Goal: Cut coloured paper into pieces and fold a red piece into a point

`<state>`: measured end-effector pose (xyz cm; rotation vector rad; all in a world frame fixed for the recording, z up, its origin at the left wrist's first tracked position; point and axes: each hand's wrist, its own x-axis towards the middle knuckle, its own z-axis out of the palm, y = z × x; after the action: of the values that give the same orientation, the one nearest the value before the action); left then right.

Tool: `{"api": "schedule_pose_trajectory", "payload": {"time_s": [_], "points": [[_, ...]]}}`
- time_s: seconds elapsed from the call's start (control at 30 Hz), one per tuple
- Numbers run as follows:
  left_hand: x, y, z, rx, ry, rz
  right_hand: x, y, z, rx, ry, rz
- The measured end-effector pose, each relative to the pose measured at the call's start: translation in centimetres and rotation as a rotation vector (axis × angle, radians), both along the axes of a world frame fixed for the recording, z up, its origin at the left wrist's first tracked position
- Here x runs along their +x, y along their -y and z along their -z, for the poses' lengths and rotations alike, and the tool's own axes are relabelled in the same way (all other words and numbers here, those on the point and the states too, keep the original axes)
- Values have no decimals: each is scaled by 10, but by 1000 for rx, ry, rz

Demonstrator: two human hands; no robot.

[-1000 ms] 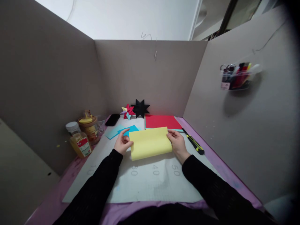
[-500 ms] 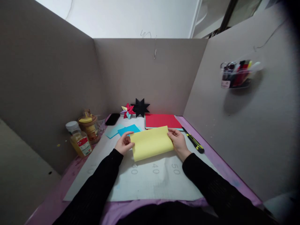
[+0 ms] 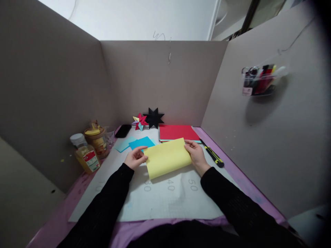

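A sheet of yellow paper (image 3: 168, 158) is held up between both my hands, tilted a little, with its lower edge curving. My left hand (image 3: 135, 158) pinches its left edge between thumb and fingers. At the opposite end, my right hand (image 3: 196, 154) grips the right edge, thumb in front and fingers partly hidden behind. Blue paper squares (image 3: 141, 142) lie just beyond my left hand. Behind the yellow sheet rests a stack of paper with a red sheet (image 3: 178, 132) on top. A black and yellow utility knife (image 3: 213, 155) lies to the right of my right hand.
A white mat (image 3: 160, 206) with printed numbers covers the table. At the left stand a glue bottle (image 3: 88, 158) and a lidded jar (image 3: 97, 139). A phone (image 3: 123, 131), a multicoloured paper star (image 3: 140, 121) and a black star (image 3: 154, 117) sit at the back. A tool holder (image 3: 261, 81) hangs on the right wall.
Both hands keep their hold on the yellow paper, which has barely moved. The whole view has shifted slightly.
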<state>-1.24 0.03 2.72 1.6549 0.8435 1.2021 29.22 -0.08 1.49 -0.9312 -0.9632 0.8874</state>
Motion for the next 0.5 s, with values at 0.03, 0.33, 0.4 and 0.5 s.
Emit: {"api": "schedule_pose_trajectory", "payload": {"time_s": [0.03,0.33,0.4,0.5], "points": [[-1,0,-1,0,-16,16,1,0,0,-4,3,-4],[-2,1,-4,29,-49,-40,4,0,-1,-34,56,-45],[-2,1,-4,41,-42,-35,4,0,-1,-31,55,-44],[-2,1,-5,31,-16,-34,4,1,-2,-23,36,-56]]}}
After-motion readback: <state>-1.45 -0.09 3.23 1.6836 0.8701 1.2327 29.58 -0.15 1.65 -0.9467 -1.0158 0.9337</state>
